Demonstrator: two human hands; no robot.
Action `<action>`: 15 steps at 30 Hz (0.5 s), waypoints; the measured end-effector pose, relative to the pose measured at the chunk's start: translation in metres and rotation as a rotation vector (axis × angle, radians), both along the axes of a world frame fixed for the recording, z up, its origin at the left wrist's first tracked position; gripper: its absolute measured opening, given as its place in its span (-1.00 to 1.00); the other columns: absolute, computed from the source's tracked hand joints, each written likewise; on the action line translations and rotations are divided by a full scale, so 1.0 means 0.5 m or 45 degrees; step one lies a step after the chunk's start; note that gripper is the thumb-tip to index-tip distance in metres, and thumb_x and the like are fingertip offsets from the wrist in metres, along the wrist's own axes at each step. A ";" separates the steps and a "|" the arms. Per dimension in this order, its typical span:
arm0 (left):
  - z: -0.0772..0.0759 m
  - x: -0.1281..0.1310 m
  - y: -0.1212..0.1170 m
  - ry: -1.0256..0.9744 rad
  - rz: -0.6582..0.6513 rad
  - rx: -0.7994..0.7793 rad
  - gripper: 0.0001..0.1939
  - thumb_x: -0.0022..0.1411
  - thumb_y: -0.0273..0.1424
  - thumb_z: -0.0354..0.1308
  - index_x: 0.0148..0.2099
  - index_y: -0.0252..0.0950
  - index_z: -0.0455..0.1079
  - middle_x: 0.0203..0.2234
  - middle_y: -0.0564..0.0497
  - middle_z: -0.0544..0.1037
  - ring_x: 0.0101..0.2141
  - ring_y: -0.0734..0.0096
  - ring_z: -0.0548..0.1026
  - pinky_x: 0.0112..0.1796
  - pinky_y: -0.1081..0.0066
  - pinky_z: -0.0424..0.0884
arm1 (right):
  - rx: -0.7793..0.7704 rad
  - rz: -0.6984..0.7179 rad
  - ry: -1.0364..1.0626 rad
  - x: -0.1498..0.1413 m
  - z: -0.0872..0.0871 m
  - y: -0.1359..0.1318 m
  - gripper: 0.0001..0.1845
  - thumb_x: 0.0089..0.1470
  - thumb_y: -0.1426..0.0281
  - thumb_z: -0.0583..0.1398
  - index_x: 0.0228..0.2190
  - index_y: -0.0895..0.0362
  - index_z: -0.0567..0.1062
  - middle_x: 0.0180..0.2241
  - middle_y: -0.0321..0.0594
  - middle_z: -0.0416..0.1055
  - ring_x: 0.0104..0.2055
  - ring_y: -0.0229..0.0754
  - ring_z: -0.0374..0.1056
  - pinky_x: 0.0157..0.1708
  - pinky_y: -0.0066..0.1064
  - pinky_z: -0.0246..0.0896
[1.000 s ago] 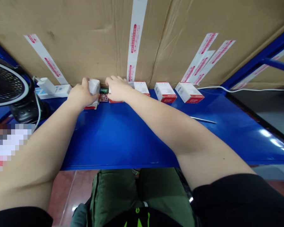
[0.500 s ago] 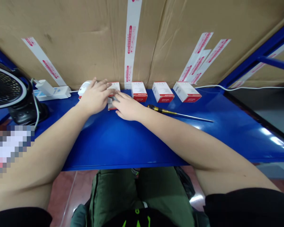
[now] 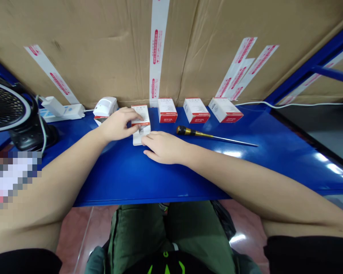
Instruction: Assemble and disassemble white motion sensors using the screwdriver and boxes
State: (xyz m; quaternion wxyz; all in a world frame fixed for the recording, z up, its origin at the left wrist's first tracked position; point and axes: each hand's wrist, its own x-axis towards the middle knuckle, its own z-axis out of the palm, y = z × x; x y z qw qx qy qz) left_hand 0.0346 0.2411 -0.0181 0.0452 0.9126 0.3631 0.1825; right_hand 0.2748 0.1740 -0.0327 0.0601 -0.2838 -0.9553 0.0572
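A small white-and-red cardboard box [image 3: 141, 111] lies on the blue table, its front end flap folded out toward me. My left hand [image 3: 120, 123] grips it from the left, with fingers over the top and the thumb near the front. At the opened front end, my right hand [image 3: 165, 147] has its fingertips pinched on the flap. What is inside the box is hidden by my fingers. To the left, a white rounded plastic device [image 3: 105, 106] rests on another red-and-white box [image 3: 100, 120].
Closed red-and-white boxes [image 3: 196, 111] stand in a row to the right. A screwdriver [image 3: 198, 133] with a yellow-and-black handle lies before them. At left are a power strip [image 3: 70, 112] and a black fan [image 3: 7, 102]. A cardboard wall [image 3: 108, 49] backs the blue table [image 3: 148, 182].
Both hands left the back row; my left moved right from the white device onto the box. The box came toward me, and its flap now shows folded out. My right hand drew nearer.
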 end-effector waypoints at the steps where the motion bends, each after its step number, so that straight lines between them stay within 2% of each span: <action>1: 0.004 0.005 -0.006 -0.023 -0.065 -0.030 -0.64 0.38 -0.20 0.18 0.06 -0.24 0.65 -0.03 -0.17 0.74 0.04 -0.01 0.67 0.19 -0.02 0.57 | -0.021 0.012 0.016 0.010 0.007 -0.007 -0.70 0.47 0.36 0.23 0.09 0.27 0.62 0.05 0.17 0.69 0.12 0.13 0.62 0.17 0.00 0.50; 4: 0.012 0.020 -0.026 -0.038 -0.227 -0.118 -0.66 0.29 -0.22 0.27 0.05 -0.22 0.63 -0.01 -0.14 0.69 0.05 0.03 0.62 0.21 0.02 0.53 | -0.087 -0.009 0.081 0.038 0.025 -0.024 -0.72 0.48 0.35 0.22 0.09 0.19 0.62 -0.04 0.05 0.71 -0.09 0.02 0.62 -0.06 -0.16 0.46; 8: 0.018 0.023 -0.043 0.036 -0.297 -0.191 -0.47 0.19 -0.34 0.27 0.22 -0.26 0.54 0.12 -0.17 0.57 0.13 0.01 0.55 0.21 0.09 0.53 | 0.035 -0.249 -0.010 0.055 0.034 -0.035 -0.57 0.51 0.32 0.16 0.27 0.14 0.59 -0.17 -0.06 0.72 -0.28 -0.06 0.53 -0.27 -0.25 0.23; 11: 0.020 0.017 -0.045 0.102 -0.305 -0.223 -0.37 0.17 -0.37 0.25 0.31 -0.26 0.47 0.18 -0.19 0.50 0.17 0.00 0.51 0.23 0.10 0.51 | 0.176 -0.274 -0.019 0.055 0.024 -0.035 -0.65 0.52 0.30 0.16 0.04 0.14 0.73 -0.22 -0.05 0.68 -0.20 -0.02 0.49 -0.21 -0.23 0.22; 13: 0.020 0.014 -0.045 0.117 -0.304 -0.218 -0.35 0.17 -0.38 0.23 0.33 -0.27 0.44 0.18 -0.19 0.47 0.17 0.00 0.50 0.24 0.09 0.50 | 0.262 -0.222 0.035 0.053 0.010 -0.031 -0.60 0.54 0.29 0.15 -0.16 0.16 0.77 -0.23 -0.01 0.64 -0.13 0.02 0.43 -0.12 -0.19 0.26; 15: 0.020 0.014 -0.045 0.127 -0.301 -0.215 -0.35 0.17 -0.40 0.22 0.33 -0.25 0.43 0.17 -0.18 0.47 0.17 0.01 0.50 0.25 0.10 0.49 | 0.331 -0.183 0.083 0.050 -0.006 -0.025 -0.60 0.53 0.31 0.17 -0.22 0.17 0.77 -0.21 0.02 0.61 -0.10 0.04 0.37 -0.07 -0.15 0.26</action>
